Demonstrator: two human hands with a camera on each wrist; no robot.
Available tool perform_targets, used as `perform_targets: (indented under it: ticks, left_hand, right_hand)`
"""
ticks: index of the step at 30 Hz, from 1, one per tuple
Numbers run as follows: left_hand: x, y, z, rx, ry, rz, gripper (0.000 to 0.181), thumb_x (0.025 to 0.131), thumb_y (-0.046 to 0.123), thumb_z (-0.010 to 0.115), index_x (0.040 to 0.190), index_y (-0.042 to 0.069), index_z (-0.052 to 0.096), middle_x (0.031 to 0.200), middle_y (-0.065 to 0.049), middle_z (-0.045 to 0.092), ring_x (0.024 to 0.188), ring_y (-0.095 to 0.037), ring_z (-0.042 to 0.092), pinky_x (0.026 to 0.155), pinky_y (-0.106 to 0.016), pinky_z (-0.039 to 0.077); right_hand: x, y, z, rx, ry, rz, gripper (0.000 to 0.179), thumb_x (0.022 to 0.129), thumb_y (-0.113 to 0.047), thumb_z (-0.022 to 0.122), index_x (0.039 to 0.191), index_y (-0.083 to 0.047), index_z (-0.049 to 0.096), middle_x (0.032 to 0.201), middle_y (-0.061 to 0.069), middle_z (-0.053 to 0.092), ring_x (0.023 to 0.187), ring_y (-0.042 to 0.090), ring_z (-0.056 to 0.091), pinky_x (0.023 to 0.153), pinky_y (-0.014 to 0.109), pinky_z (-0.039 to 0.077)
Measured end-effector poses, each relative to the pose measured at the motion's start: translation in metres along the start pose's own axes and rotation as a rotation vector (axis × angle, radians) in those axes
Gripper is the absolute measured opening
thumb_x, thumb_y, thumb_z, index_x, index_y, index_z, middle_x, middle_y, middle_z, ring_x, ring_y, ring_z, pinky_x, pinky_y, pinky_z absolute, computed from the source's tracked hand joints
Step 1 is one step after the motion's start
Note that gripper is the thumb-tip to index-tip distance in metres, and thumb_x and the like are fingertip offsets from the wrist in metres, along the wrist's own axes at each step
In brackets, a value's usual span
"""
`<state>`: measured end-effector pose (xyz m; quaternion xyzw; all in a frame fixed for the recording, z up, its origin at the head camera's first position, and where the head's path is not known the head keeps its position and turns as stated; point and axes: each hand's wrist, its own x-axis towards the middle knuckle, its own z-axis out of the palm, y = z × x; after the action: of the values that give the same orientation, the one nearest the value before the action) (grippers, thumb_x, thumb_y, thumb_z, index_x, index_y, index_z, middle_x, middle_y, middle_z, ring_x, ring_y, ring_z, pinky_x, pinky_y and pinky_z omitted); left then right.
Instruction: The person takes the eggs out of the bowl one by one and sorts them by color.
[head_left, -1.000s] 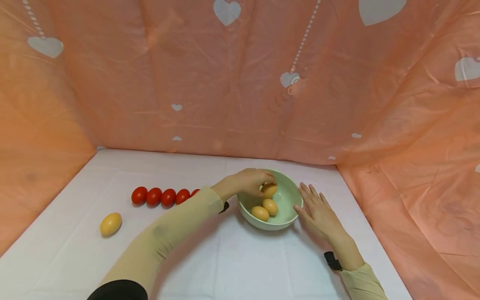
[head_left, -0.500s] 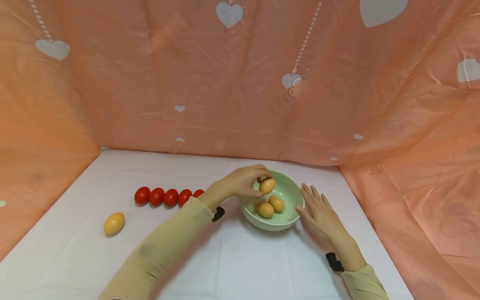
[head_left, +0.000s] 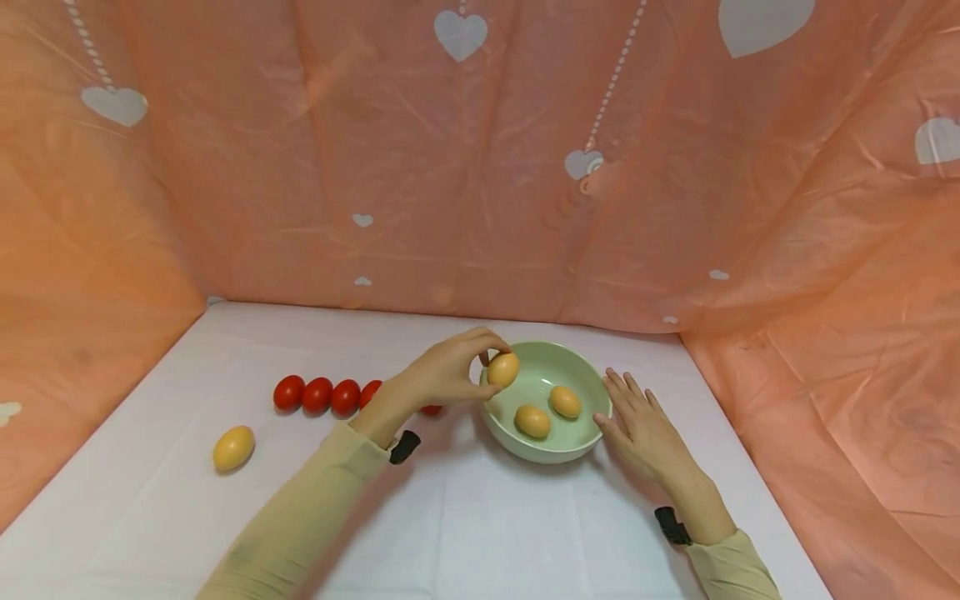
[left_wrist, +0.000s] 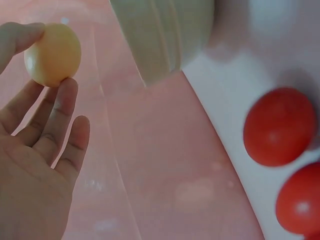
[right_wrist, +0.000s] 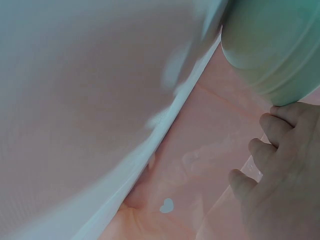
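Note:
My left hand pinches a yellow egg between thumb and fingertips at the left rim of a pale green bowl. In the left wrist view the egg is held clear of the bowl's outer wall. Inside the bowl lie two more yellow eggs, the nearer one left of the other egg. My right hand has its fingers extended against the bowl's right side. The right wrist view shows those fingertips by the bowl's wall.
Several red egg-shaped things stand in a row on the white-covered table, partly hidden behind my left arm. A single yellow egg-shaped thing lies nearer, at the left. An orange curtain with pale hearts encloses the back and sides.
My left hand has lifted one egg from inside the bowl and carried it left to the rim. The two eggs left inside have rolled apart. My right hand stays at the bowl.

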<state>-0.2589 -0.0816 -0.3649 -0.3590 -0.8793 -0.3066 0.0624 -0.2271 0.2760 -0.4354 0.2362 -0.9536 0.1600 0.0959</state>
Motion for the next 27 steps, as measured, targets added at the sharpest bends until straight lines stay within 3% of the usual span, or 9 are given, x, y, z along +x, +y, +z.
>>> perform_targets:
  ticks: [17, 27]
  left_hand:
    - [-0.081, -0.012, -0.034, 0.013, 0.093, -0.143, 0.047, 0.082, 0.019, 0.088, 0.124, 0.016, 0.069, 0.122, 0.005, 0.065, 0.101, -0.017, 0.062, 0.081, -0.038, 0.056]
    - [-0.128, -0.022, -0.054, 0.097, 0.075, -0.204, 0.045, 0.082, 0.017, 0.086, 0.123, 0.013, 0.07, 0.121, 0.002, 0.066, 0.102, -0.021, 0.065, 0.089, -0.044, 0.057]
  right_hand:
    - [0.0, 0.0, 0.0, 0.002, -0.005, 0.001, 0.069, 0.107, -0.038, 0.054, 0.158, 0.004, 0.036, 0.167, 0.019, 0.031, 0.154, 0.045, 0.023, 0.12, 0.068, 0.019]
    - [0.001, 0.0, 0.0, 0.014, -0.008, 0.01, 0.068, 0.107, -0.038, 0.054, 0.158, 0.004, 0.036, 0.168, 0.018, 0.03, 0.154, 0.045, 0.022, 0.121, 0.067, 0.018]
